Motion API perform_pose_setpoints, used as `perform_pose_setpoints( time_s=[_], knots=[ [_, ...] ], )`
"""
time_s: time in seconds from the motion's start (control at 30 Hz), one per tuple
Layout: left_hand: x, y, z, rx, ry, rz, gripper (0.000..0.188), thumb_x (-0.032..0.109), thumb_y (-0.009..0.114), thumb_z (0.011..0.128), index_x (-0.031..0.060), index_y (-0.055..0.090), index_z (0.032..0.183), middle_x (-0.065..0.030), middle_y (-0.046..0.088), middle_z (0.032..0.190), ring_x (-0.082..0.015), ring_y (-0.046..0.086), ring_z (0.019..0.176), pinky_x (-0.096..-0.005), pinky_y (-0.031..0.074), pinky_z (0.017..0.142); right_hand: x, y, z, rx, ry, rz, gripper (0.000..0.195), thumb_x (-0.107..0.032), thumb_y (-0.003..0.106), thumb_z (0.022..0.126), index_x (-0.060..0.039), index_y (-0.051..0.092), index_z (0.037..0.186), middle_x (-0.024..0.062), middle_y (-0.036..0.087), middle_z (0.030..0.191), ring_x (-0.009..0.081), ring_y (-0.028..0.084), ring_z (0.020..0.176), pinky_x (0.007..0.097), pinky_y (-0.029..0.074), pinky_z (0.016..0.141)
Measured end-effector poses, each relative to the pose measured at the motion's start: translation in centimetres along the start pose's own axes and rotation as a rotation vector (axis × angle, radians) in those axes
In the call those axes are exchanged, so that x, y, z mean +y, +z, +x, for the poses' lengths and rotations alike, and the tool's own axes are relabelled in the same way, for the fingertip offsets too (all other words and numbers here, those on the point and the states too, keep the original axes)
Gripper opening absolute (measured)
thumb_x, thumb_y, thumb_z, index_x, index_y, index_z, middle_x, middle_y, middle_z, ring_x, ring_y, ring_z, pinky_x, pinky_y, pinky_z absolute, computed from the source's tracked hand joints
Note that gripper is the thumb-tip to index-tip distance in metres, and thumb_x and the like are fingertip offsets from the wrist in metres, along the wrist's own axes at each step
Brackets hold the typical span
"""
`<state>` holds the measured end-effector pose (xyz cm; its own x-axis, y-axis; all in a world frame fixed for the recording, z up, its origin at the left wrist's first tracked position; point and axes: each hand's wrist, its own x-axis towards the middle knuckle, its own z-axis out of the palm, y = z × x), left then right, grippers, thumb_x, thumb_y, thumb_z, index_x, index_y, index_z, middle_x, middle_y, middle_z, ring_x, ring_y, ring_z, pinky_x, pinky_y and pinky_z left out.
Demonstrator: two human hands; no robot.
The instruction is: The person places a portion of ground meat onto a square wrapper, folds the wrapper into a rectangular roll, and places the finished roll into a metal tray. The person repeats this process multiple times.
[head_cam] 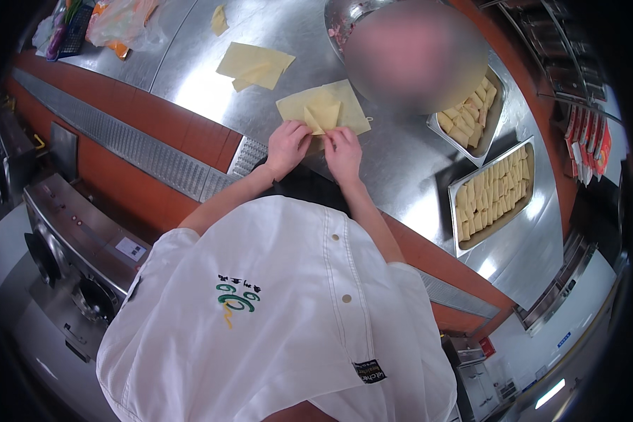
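Note:
My left hand (pixel 288 147) and my right hand (pixel 343 153) pinch the near edge of a pale yellow food wrapper sheet (pixel 327 113), which is partly folded into pointed flaps. It lies over more flat sheets at the steel table's near edge. Left of it are other yellow sheets (pixel 248 63) and a small crumpled piece (pixel 220 20). A metal bowl (pixel 335 11) with pinkish minced filling (pixel 342 34) stands beyond, partly hidden by a blurred area. Whether filling lies inside the folded sheet cannot be told.
Two steel trays of folded yellow parcels stand at the right, one farther (pixel 493 138), one nearer (pixel 452 211). Plastic bags (pixel 124 24) and a dark blue basket (pixel 75 34) lie at the table's far left. The steel table (pixel 401 174) ends just before my body.

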<state>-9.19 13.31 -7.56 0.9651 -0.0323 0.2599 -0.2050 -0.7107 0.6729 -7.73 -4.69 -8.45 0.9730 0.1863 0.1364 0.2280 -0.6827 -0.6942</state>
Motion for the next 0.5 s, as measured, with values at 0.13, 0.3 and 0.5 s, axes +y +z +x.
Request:
perform_pose_setpoints(
  time_s=[0.13,0.3,0.5],
  knots=[
    [-0.4,0.3,0.1,-0.022,0.049,0.039,0.018,0.008,0.076,0.08,0.011,0.071,0.098,-0.0048,0.068,0.1,-0.0284,0.067,0.091,-0.0394,0.056,0.078,0.2,-0.2,0.3,-0.069,-0.119,-0.049,0.007,-0.01,0.07,0.089,-0.007,0.072,0.096,0.0081,0.064,0.103,0.0302,0.065,0.097,0.0423,0.056,0.083],
    [-0.8,0.0,0.9,-0.094,0.196,0.04,0.027,0.007,0.074,0.077,0.0102,0.072,0.104,-0.0045,0.07,0.104,-0.0271,0.067,0.094,-0.0378,0.057,0.08,0.6,-1.1,0.8,-0.185,-0.212,-0.143,0.015,-0.007,0.068,0.088,-0.007,0.071,0.103,0.0076,0.064,0.107,0.0299,0.064,0.101,0.0414,0.056,0.086],
    [-1.9,-0.1,2.1,-0.28,0.21,0.075,0.028,0.007,0.069,0.079,0.0094,0.07,0.107,-0.0074,0.07,0.104,-0.0295,0.067,0.099,-0.0384,0.057,0.082,1.1,-1.4,1.4,-0.195,-0.228,-0.198,0.021,-0.01,0.069,0.088,-0.0108,0.067,0.109,0.008,0.064,0.107,0.0295,0.064,0.101,0.0425,0.056,0.083]
  ],
)
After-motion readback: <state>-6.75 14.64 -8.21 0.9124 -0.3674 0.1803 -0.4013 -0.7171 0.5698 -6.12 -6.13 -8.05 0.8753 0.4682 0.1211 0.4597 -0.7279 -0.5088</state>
